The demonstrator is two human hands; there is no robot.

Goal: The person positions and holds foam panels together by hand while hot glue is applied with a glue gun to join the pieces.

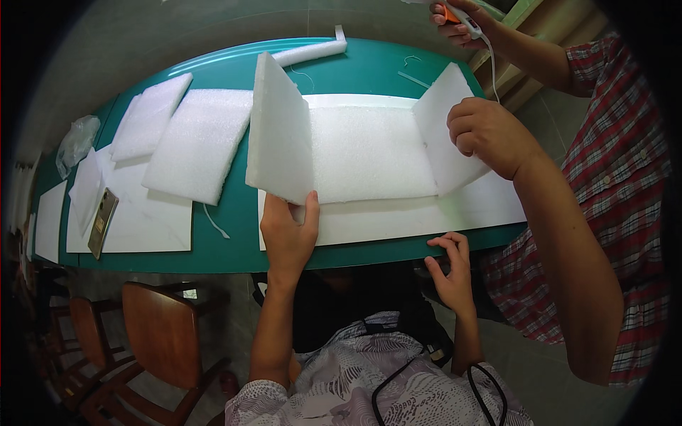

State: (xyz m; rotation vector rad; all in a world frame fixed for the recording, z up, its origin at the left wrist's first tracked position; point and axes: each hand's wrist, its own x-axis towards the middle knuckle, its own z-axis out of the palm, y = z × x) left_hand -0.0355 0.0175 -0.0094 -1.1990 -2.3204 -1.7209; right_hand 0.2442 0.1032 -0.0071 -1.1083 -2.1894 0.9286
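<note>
Holding one plain white foam panel [280, 135] upright with the left fingers [310, 214]

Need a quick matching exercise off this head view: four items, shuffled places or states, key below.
1. Left hand
2. Right hand
3. Phone
4. White-and-orange tool

A. In the co-worker's hand
B. At the lower corner of an upright white foam panel
C. On the white board at left
D. Empty, fingers curled, by the near edge of the green table

Pairs: 1-B, 2-D, 3-C, 4-A
</note>
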